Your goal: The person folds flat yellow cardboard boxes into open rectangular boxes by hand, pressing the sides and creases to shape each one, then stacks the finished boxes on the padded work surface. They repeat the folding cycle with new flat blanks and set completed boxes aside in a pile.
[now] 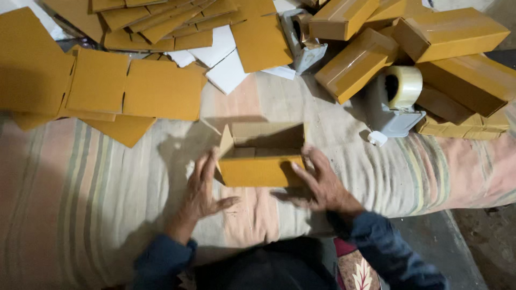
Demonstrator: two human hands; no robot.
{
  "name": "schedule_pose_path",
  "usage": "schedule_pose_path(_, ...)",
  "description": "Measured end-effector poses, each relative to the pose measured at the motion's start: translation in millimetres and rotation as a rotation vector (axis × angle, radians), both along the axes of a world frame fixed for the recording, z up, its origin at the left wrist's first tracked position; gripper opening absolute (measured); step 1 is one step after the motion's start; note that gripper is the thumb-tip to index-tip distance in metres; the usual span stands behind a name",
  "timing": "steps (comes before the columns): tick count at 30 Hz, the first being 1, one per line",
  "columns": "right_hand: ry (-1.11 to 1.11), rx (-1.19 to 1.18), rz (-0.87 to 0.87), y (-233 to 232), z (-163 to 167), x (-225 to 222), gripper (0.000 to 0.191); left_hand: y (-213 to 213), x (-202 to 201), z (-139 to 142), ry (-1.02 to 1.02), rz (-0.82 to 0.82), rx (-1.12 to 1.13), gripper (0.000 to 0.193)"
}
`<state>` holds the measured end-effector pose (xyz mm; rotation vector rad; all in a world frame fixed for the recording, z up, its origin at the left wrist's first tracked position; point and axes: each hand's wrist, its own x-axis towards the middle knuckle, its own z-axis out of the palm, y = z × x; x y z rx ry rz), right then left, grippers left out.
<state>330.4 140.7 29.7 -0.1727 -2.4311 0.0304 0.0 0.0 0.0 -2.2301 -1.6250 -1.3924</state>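
Observation:
A small yellow-brown cardboard box (pixel 260 171) stands open on the striped cloth (pixel 80 193) in front of me, its far flap raised. My left hand (pixel 201 188) lies spread against the box's left end, fingers apart. My right hand (pixel 320 182) presses on the box's right end, with the thumb along its front face. Both sleeves are dark blue.
Flat unfolded box blanks (pixel 131 88) lie in a heap at the upper left with white sheets (pixel 223 56). Several taped finished boxes (pixel 451 37) pile up at the upper right. A grey tape dispenser (pixel 395 99) with a clear roll stands right of the box.

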Motion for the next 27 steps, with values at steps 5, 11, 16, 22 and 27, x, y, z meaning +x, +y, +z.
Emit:
schedule_pose_path(5, 0.224, -0.281, -0.098, -57, 3, 8, 0.084, -22, 37, 13, -0.255, 0.143, -0.036, 0.06)
schedule_pose_path(11, 0.241, -0.277, -0.437, -57, 41, -16, 0.037, 7, 57, 27, -0.656, 0.069, -0.01, 0.06)
schedule_pose_path(16, -0.134, -0.26, -0.423, -11, 82, -33, 0.041, 15, 66, 31, -0.719, -0.031, 0.061, 0.066)
schedule_pose_path(22, -0.306, -0.433, -0.279, 9, 87, -54, 0.073, 19, 65, 22, -0.732, -0.12, 0.026, 0.059)
schedule_pose_path(27, 0.006, -0.473, -0.374, -8, 62, -51, 0.057, 34, 42, 2, -0.513, -0.09, -0.123, 0.051)
